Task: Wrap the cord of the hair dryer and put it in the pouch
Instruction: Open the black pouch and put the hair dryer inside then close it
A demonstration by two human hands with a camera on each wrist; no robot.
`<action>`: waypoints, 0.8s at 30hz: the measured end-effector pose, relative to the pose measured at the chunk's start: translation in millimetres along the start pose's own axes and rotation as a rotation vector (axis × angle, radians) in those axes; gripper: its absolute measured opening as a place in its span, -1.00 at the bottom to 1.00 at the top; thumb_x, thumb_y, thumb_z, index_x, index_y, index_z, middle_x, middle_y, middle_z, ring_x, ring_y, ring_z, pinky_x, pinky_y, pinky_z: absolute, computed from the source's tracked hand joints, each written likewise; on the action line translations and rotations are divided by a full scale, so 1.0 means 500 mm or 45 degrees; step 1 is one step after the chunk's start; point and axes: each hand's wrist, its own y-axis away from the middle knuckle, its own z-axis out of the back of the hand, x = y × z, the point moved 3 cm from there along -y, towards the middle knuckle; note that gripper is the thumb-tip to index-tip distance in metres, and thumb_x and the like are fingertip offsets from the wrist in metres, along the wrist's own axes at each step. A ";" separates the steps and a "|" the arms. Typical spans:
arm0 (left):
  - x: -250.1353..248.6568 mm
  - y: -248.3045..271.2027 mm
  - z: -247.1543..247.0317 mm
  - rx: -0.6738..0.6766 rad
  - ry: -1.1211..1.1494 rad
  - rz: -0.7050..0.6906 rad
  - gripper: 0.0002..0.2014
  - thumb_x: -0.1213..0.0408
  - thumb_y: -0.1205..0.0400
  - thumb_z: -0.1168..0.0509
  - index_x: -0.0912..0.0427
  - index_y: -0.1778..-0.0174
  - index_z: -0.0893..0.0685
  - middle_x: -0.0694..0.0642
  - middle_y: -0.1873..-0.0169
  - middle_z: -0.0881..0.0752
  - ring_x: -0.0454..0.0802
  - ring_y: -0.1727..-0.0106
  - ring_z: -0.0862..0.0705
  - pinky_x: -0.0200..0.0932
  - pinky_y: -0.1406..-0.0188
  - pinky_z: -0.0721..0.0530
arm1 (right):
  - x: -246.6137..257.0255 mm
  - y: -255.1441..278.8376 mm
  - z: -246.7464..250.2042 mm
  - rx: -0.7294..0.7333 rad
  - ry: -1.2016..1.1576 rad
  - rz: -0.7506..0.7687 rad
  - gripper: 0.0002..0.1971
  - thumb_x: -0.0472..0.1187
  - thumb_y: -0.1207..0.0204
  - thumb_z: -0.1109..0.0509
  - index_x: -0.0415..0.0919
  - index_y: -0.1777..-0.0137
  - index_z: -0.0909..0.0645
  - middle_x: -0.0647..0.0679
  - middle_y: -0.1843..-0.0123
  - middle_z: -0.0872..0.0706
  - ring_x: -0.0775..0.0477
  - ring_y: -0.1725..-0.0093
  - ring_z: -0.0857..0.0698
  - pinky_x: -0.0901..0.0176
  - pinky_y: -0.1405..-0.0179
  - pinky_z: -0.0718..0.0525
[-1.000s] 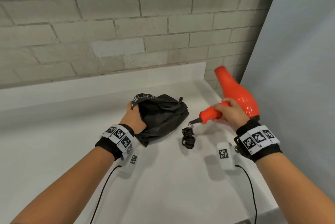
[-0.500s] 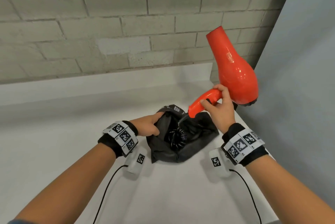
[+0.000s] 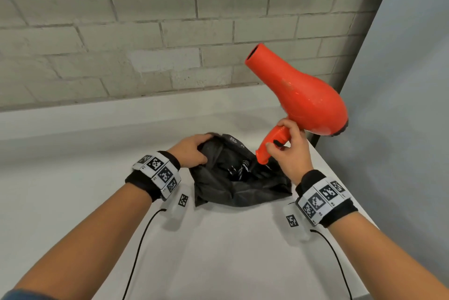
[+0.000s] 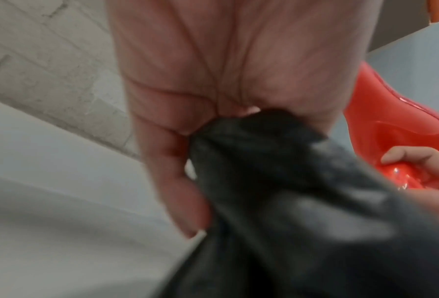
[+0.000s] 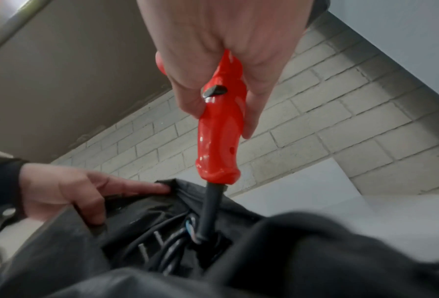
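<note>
A red hair dryer [image 3: 308, 103] hangs nozzle-up over the table, and my right hand [image 3: 289, 151] grips its handle [image 5: 219, 129]. Below it the black pouch [image 3: 238, 185] lies open on the white table [image 3: 218, 251]. The bundled black cord [image 3: 239, 169] sits inside the pouch mouth, and the cord's stiff end [image 5: 209, 209] runs from the handle down into it. My left hand [image 3: 192, 151] pinches the pouch's left rim [image 4: 238, 141] and holds it open. The dryer body [image 4: 381, 125] shows at the right of the left wrist view.
A pale brick wall [image 3: 145, 32] rises behind the table's raised back ledge [image 3: 97, 115]. A grey panel [image 3: 401, 105] stands close on the right, next to the dryer. The table's right edge [image 3: 340, 178] runs just beyond my right wrist.
My right hand has carried the dryer from the right side over the pouch, lifted it and tilted its nozzle left. The cord bundle has gone from the table into the pouch. My left hand pulled the rim open.
</note>
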 end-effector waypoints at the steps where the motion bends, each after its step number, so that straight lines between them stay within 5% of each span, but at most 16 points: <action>1: -0.003 0.001 0.008 0.034 -0.020 0.015 -0.20 0.48 -0.46 -0.28 -0.02 -0.59 -0.11 0.15 -0.42 -0.46 0.09 -0.24 -0.52 -0.24 -0.09 -0.49 | 0.001 0.000 0.001 0.012 0.040 0.017 -0.57 -0.45 -0.30 -0.44 -0.07 -0.12 -0.51 -0.12 -0.08 -0.43 -0.05 0.02 -0.48 0.43 0.06 -0.46; 3: -0.009 0.000 0.022 0.087 -0.056 0.037 -0.08 0.47 -0.46 -0.30 -0.06 -0.60 0.11 0.18 -0.39 -0.45 0.06 -0.12 -0.50 -0.22 -0.03 -0.50 | 0.000 0.003 0.000 0.080 0.140 0.081 -0.61 -0.49 -0.30 -0.42 -0.19 -0.12 -0.58 -0.14 -0.10 -0.44 -0.04 0.00 -0.48 0.42 0.07 -0.42; 5: -0.016 -0.003 0.034 0.093 -0.079 0.041 -0.08 0.47 -0.46 -0.28 -0.09 -0.60 0.12 0.17 -0.32 -0.48 0.07 -0.09 -0.52 -0.18 0.00 -0.51 | -0.011 0.012 -0.007 0.213 0.257 0.133 -0.60 -0.51 -0.31 -0.41 -0.21 -0.14 -0.61 -0.17 -0.14 -0.45 -0.04 -0.04 -0.49 0.38 -0.07 -0.39; 10: -0.019 -0.007 0.046 0.024 0.059 0.010 -0.36 0.58 -0.42 -0.18 0.08 -0.44 -0.41 0.18 -0.27 -0.59 0.18 -0.28 -0.55 0.05 -0.30 -0.55 | -0.033 0.032 -0.031 0.385 0.425 0.246 -0.64 -0.49 -0.33 -0.36 -0.14 -0.08 -0.64 -0.04 -0.09 -0.40 -0.10 0.07 -0.54 0.21 0.06 -0.53; 15: -0.012 -0.005 0.068 -0.149 -0.060 0.005 -0.47 0.58 -0.51 -0.06 0.17 -0.41 -0.41 0.18 -0.20 -0.56 0.20 -0.25 -0.55 -0.11 -0.10 -0.52 | -0.036 0.026 -0.026 0.415 0.474 0.243 -0.64 -0.49 -0.34 -0.35 -0.15 -0.09 -0.64 -0.05 -0.05 -0.43 -0.11 0.10 -0.54 0.21 0.08 -0.55; 19: 0.004 -0.010 0.068 -0.158 -0.310 0.319 -0.61 0.50 -0.58 -0.02 0.27 -0.30 -0.52 0.31 0.03 -0.69 0.21 0.16 -0.70 0.01 0.14 -0.67 | -0.033 0.034 -0.035 0.516 0.576 0.304 -0.61 -0.51 -0.35 -0.33 -0.17 -0.14 -0.66 -0.18 -0.02 -0.53 -0.04 0.09 -0.47 0.20 0.07 -0.48; 24: -0.003 -0.013 0.100 -0.656 0.193 -0.077 -0.45 0.69 -0.44 -0.01 0.21 -0.21 -0.67 0.26 -0.17 -0.71 0.13 -0.25 -0.60 -0.39 -0.18 -0.41 | -0.028 0.032 -0.047 0.516 0.596 0.298 -0.58 -0.53 -0.30 -0.32 -0.13 -0.11 -0.64 -0.28 -0.10 -0.55 -0.11 0.05 -0.51 0.21 0.07 -0.46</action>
